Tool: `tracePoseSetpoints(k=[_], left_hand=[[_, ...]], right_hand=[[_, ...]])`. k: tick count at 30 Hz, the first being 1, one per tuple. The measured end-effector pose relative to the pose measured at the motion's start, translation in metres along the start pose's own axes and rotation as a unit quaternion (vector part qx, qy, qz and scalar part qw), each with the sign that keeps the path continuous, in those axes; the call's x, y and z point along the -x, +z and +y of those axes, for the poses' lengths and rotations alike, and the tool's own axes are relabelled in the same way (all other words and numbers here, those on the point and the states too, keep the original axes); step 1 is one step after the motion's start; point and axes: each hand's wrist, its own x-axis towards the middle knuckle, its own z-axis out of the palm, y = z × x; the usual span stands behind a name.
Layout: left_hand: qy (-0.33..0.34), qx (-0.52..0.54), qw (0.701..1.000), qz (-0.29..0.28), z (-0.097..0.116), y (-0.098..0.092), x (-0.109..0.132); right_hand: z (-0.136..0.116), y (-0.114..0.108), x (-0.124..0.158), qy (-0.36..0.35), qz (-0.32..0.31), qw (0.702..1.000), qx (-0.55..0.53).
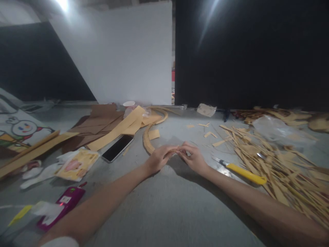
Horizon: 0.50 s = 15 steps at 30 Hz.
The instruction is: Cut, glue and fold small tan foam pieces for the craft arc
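My left hand (158,158) and my right hand (193,157) meet above the middle of the table, with their fingertips pinched close together. Whatever sits between the fingertips is too small or hidden to make out. Just behind my left hand, a curved tan strip (146,139) with a rough edge bends in an S shape; its near end disappears behind that hand, and I cannot tell whether the fingers touch it. A small tan piece (154,134) lies beside the curve. To the right of my right hand rests a yellow utility knife (243,172), its blade pointing toward the hand.
Tan offcut strips (280,171) are heaped on the right, near a clear plastic bag (277,128). On the left lie a phone (118,148), brown sheets (102,118), a yellow tissue pack (77,164) and a purple power strip (61,207). White and black panels stand behind the table.
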Motion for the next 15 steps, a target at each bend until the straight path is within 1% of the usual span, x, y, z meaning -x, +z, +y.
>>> tracePoseSetpoints(k=[5, 9, 11, 13, 15], left_hand=[[-0.007, -0.005, 1.0, 0.014, 0.0029, -0.0018, -0.0018], [-0.009, -0.027, 0.999, 0.016, 0.0008, -0.0015, 0.0006], [-0.012, -0.033, 0.999, 0.019, -0.0007, -0.0011, 0.0012], [-0.026, -0.035, 0.999, 0.005, -0.0004, -0.0008, 0.0001], [-0.046, -0.04, 0.998, -0.024, 0.002, -0.0007, -0.0026]], right_hand=[[-0.0003, 0.0004, -0.0007, 0.015, 0.034, 0.999, 0.023], [0.0004, 0.0004, -0.0001, 0.009, 0.022, 1.0, 0.007], [0.0002, -0.0005, -0.0004, 0.021, 0.011, 1.0, -0.001], [-0.0002, -0.0021, -0.0014, 0.042, 0.01, 0.999, 0.004], [-0.0004, -0.0037, -0.0027, 0.062, 0.024, 0.998, 0.016]])
